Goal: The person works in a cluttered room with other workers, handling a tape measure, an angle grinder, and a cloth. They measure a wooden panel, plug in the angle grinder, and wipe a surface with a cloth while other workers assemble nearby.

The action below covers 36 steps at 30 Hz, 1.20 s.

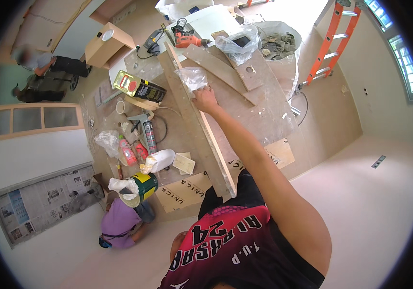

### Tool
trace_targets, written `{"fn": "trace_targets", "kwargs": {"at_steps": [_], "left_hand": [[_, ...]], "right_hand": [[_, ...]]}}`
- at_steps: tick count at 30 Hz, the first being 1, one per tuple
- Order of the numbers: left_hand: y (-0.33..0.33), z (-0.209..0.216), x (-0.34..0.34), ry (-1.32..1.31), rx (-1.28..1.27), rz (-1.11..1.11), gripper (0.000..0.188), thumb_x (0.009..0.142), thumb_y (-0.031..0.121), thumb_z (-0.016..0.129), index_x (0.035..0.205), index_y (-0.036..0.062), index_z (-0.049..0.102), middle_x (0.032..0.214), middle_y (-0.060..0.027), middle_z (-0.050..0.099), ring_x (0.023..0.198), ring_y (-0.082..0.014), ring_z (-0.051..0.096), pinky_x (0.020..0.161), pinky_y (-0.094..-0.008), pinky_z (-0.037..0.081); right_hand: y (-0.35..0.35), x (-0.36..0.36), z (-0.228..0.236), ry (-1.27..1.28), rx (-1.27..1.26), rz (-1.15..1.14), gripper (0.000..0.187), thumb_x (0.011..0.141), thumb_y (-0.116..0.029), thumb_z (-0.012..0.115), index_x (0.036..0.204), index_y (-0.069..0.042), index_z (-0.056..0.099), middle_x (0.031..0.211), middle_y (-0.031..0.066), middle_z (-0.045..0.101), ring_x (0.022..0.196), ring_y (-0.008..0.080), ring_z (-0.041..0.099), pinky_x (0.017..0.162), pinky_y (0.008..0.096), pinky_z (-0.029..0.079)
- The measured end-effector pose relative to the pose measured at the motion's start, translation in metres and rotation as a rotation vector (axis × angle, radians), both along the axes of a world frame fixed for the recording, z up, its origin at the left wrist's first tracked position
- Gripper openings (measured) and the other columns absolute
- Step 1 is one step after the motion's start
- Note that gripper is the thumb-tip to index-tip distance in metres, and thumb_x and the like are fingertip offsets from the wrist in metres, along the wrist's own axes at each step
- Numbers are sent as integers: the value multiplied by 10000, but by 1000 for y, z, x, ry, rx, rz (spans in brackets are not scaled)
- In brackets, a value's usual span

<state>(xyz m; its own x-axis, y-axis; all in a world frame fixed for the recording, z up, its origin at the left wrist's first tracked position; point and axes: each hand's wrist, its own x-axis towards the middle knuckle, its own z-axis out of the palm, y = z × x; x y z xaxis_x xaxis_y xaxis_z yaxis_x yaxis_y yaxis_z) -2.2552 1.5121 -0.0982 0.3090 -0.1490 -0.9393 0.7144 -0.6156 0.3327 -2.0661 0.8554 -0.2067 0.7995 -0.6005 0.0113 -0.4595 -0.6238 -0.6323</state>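
Note:
My right arm reaches forward across the worktable. At its end, my right hand (205, 99) has bent fingers closed on a crumpled clear plastic bag (192, 78), over the upper part of a long wooden board (196, 126). The board stands on its narrow side and runs from the far part of the table toward my body, its pale edge facing up. Whatever the bag may contain is too small to make out. My left hand does not show; only a bit of my left arm appears beside my shirt.
Left of the board are a rectangular metal can (140, 87), a caulking gun (148, 135), a white bottle (159, 161) and a green paint can (144, 187). Beyond lie an orange drill (189, 39) and loose planks (221, 72). A crouching person (122, 219) is at left, an orange ladder (331, 43) at right.

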Motion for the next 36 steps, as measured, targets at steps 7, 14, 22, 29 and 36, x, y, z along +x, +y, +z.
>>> {"fn": "trace_targets", "kwargs": {"at_steps": [7, 14, 22, 29, 36], "left_hand": [[-41, 32, -36, -99, 1, 152, 448, 1071, 318, 595, 1347, -35, 594, 1243, -126, 692, 1140, -205, 652, 966, -314, 521], [-91, 33, -50, -107, -21, 111, 415, 1080, 299, 580, 1328, -33, 608, 1193, -110, 704, 1088, -196, 667, 961, -316, 526], [-35, 6, -92, -80, 111, 198, 416, 1069, 341, 582, 1330, 18, 606, 1183, -86, 702, 1082, -209, 658, 918, -346, 532], [-8, -14, -108, -113, 96, 230, 377, 1047, 404, 611, 1288, 114, 629, 1225, -35, 677, 1051, -162, 648, 788, -322, 514], [-25, -12, -73, -177, 70, 223, 420, 1046, 398, 610, 1339, 97, 613, 1271, -54, 670, 1136, -208, 645, 915, -369, 523]], "right_hand": [[-9, -72, 36, -314, 220, -201, 225, 942, -231, 694, 997, -16, 726, 924, 203, 712, 842, 374, 659, 734, 448, 506], [-86, -203, 14, -199, 216, -348, 289, 918, -224, 734, 935, 30, 598, 727, 212, 610, 656, 375, 591, 633, 459, 461], [-78, -270, 2, 66, -101, -424, 485, 909, -139, 711, 1343, 0, 545, 1203, 266, 640, 1120, 457, 595, 967, 519, 482], [-33, -257, 68, -107, -232, -445, 553, 921, -68, 671, 1438, 7, 489, 1384, 246, 537, 1247, 472, 498, 1062, 551, 415], [15, -256, 38, -136, -200, -337, 478, 930, -76, 689, 1385, -11, 558, 1312, 213, 606, 1184, 396, 581, 1000, 493, 477]]}}
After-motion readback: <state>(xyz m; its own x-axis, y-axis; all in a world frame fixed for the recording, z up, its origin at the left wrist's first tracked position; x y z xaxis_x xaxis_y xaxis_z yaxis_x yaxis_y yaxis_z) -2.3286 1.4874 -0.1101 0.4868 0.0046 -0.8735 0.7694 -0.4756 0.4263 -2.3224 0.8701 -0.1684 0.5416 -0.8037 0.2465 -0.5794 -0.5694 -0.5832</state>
